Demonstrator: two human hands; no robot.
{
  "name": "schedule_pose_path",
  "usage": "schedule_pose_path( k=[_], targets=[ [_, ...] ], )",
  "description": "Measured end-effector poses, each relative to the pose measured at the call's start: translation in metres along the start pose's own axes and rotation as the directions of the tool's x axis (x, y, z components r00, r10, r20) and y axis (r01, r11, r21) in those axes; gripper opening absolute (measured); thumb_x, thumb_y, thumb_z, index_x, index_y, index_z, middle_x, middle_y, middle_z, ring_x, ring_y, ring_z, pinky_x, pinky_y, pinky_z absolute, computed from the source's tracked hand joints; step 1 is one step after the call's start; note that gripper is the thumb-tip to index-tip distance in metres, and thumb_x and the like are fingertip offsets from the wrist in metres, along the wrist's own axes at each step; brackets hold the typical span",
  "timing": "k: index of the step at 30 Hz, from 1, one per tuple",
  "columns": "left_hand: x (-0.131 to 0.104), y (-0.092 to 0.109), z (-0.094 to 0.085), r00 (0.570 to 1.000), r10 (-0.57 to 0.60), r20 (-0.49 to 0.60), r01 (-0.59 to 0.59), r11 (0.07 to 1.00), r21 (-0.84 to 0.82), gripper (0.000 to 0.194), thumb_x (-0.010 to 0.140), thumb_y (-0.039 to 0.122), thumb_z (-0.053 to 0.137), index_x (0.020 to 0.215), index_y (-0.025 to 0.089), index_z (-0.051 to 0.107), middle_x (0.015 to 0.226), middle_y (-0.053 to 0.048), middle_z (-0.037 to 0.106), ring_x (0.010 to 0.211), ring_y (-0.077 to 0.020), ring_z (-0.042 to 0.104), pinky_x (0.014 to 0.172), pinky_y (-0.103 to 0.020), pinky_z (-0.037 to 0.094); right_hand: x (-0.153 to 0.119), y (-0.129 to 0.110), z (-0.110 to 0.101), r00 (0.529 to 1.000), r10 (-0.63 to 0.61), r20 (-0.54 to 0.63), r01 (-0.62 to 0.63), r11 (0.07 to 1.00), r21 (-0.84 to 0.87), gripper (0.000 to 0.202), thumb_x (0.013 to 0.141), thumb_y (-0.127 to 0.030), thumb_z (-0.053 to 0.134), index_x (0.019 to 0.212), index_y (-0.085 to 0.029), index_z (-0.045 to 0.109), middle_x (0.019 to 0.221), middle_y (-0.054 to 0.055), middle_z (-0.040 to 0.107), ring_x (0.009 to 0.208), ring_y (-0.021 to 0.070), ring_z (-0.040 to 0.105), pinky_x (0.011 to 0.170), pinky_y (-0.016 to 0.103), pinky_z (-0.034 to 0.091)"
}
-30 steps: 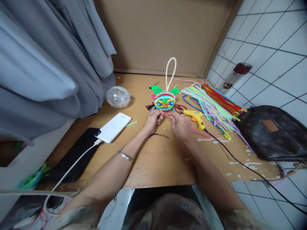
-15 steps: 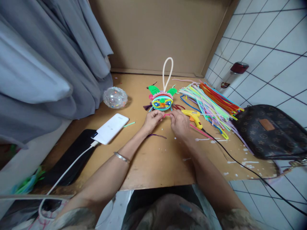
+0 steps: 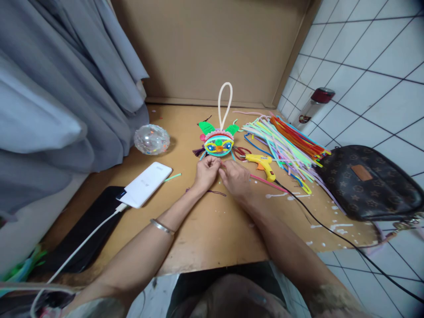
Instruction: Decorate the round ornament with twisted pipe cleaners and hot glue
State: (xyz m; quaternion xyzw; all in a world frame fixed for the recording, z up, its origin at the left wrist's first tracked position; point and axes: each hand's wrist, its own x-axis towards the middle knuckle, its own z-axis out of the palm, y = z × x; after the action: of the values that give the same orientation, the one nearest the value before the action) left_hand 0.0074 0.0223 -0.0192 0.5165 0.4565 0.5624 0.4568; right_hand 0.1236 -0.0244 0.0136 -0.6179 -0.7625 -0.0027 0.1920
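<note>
My left hand (image 3: 206,171) and my right hand (image 3: 234,176) meet at the middle of the table. Both pinch a pink pipe cleaner (image 3: 267,182), whose long end runs out to the right from under my right hand. Only a tiny bit of it shows between the fingertips. Just beyond my fingers stands a colourful lion-like face ornament (image 3: 219,145) with green ears and a tall white loop (image 3: 220,101). A yellow glue gun (image 3: 261,163) lies right of my right hand. A thin purple cord (image 3: 217,192) lies near my left wrist.
Many coloured pipe cleaners (image 3: 281,141) are heaped at the right, beside a brown bag (image 3: 374,181) and a bottle (image 3: 313,106). The glue gun's black cable crosses the right side. At left are a clear ball (image 3: 152,139), a white power bank (image 3: 145,183) and a black pouch (image 3: 89,229).
My hands have come closer together, and the pink stretch between them has nearly disappeared from sight. The whole view has shifted slightly.
</note>
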Motion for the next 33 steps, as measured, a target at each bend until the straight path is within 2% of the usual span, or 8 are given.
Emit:
schedule_pose_path(
  k=[9,14,18,20,23,27,30,33],
  targets=[
    [-0.002,-0.003,0.001,1.000,0.000,-0.016,0.001,0.999,0.035,0.021,0.081,0.028,0.064,0.064,0.017,0.057,0.060,0.004,0.051,0.059,-0.0100,0.043,0.061,-0.023,0.037,-0.002,-0.012,-0.002,0.996,0.075,0.054,-0.075,0.997,0.003,0.028,0.102,-0.023,0.044,0.106,-0.016,0.071,0.104,0.013,0.076,0.092,0.0219,0.067,0.073,0.029,0.040],
    [0.002,-0.008,-0.001,0.996,0.060,0.072,-0.067,0.992,0.106,0.027,0.081,0.034,0.063,0.060,0.018,0.053,0.056,0.005,0.044,0.057,-0.0102,0.038,0.059,-0.023,0.035,0.003,-0.003,-0.024,0.987,0.160,0.024,-0.158,0.984,-0.083,0.032,0.101,-0.021,0.041,0.109,-0.016,0.072,0.117,0.014,0.073,0.106,0.0254,0.064,0.082,0.032,0.043],
    [0.002,-0.007,-0.001,0.982,0.073,0.175,-0.101,0.982,0.158,0.030,0.081,0.039,0.064,0.062,0.019,0.052,0.054,0.005,0.043,0.055,-0.0103,0.036,0.056,-0.024,0.033,-0.002,0.031,-0.047,0.901,0.419,-0.111,-0.433,0.863,-0.259,0.037,0.099,-0.028,0.046,0.123,-0.008,0.066,0.127,0.024,0.066,0.117,0.0347,0.059,0.092,0.042,0.043],
    [0.002,-0.007,-0.001,0.978,0.071,0.196,-0.104,0.981,0.164,0.030,0.081,0.040,0.064,0.063,0.019,0.053,0.054,0.005,0.043,0.055,-0.0103,0.036,0.055,-0.024,0.032,-0.010,0.048,-0.053,0.854,0.514,-0.079,-0.509,0.795,-0.330,0.043,0.098,-0.033,0.051,0.126,-0.003,0.063,0.128,0.028,0.064,0.118,0.0378,0.060,0.096,0.046,0.043],
    [0.002,-0.008,0.001,0.976,0.071,0.207,-0.108,0.979,0.173,0.029,0.080,0.040,0.063,0.063,0.019,0.054,0.054,0.005,0.044,0.055,-0.0105,0.037,0.054,-0.024,0.032,-0.022,0.066,-0.051,0.804,0.592,0.053,-0.530,0.755,-0.386,0.043,0.097,-0.032,0.054,0.128,-0.003,0.062,0.129,0.026,0.065,0.120,0.0359,0.061,0.095,0.042,0.045],
    [0.003,-0.008,0.001,0.977,0.057,0.206,-0.095,0.979,0.181,0.024,0.081,0.037,0.060,0.065,0.019,0.056,0.056,0.004,0.046,0.055,-0.0107,0.038,0.055,-0.025,0.033,-0.031,0.073,-0.046,0.811,0.585,0.029,-0.534,0.759,-0.373,0.038,0.100,-0.026,0.044,0.125,-0.006,0.064,0.129,0.024,0.064,0.115,0.0318,0.061,0.087,0.037,0.046],
    [0.003,-0.007,0.001,0.975,0.055,0.215,-0.095,0.979,0.179,0.023,0.081,0.034,0.060,0.065,0.019,0.057,0.056,0.004,0.047,0.056,-0.0111,0.040,0.057,-0.025,0.035,-0.033,0.069,-0.049,0.858,0.500,-0.119,-0.505,0.776,-0.379,0.038,0.099,-0.021,0.039,0.123,-0.006,0.064,0.123,0.025,0.063,0.113,0.0334,0.058,0.087,0.039,0.043],
    [0.003,-0.005,0.001,0.971,0.067,0.231,-0.110,0.978,0.176,0.023,0.082,0.033,0.059,0.065,0.019,0.056,0.057,0.004,0.048,0.057,-0.0115,0.042,0.059,-0.025,0.036,-0.024,0.070,-0.056,0.865,0.431,-0.258,-0.501,0.777,-0.382,0.035,0.099,-0.019,0.039,0.121,-0.008,0.064,0.123,0.025,0.061,0.112,0.0337,0.055,0.086,0.040,0.040]
  ],
)
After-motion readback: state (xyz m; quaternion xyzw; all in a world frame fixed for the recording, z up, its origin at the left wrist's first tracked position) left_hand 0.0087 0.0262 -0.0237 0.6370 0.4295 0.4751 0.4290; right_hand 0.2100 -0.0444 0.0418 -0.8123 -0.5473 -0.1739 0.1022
